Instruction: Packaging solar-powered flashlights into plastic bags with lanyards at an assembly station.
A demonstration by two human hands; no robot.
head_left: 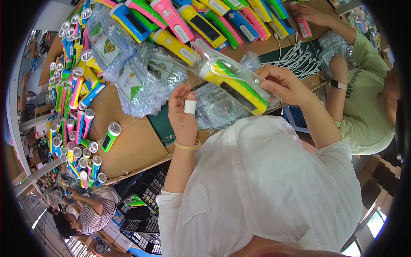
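My right hand (280,83) pinches the edge of a clear plastic bag (201,53) with a yellow and green flashlight (235,85) inside. The bagged flashlight slants down to the right in front of my chest. Left of it, my left hand (183,113) is held palm up and open, fingers a little curled and apart from the bag. A white squarish wrap (190,107) sits at one of its fingers, and a tan band circles the wrist. Beneath the bagged flashlight lie flat clear bags (218,107) with printed inserts.
Piles of clear bags (141,85) lie left of my hands. Many colourful flashlights crowd the far edge and left side; one green flashlight (111,137) lies apart. White cables (299,60) are heaped at right, beside a co-worker's hand (314,16) on a pink flashlight. Black crates (143,214) stand below left.
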